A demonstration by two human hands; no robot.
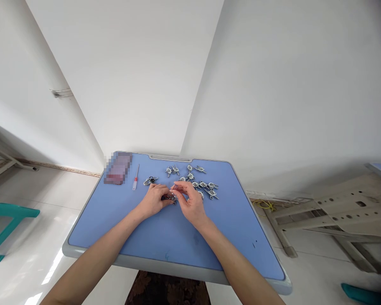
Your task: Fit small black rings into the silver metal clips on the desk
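L hand (153,201) grip clamped on small metal clip (170,197), over blue surface (178,263), just front of loose clips (198,184). R hand (192,203) grip together at it (contact unclear). Item light, stiff, small; hold by body.

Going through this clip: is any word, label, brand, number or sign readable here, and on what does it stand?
Nothing can be read. The desk has two tiny dark marks near its right edge, too small to read. The screwdriver and metal parts show no legible marking at this size. The pixelated rectangle on the desk is blurred out, so anything on it is unreadable.
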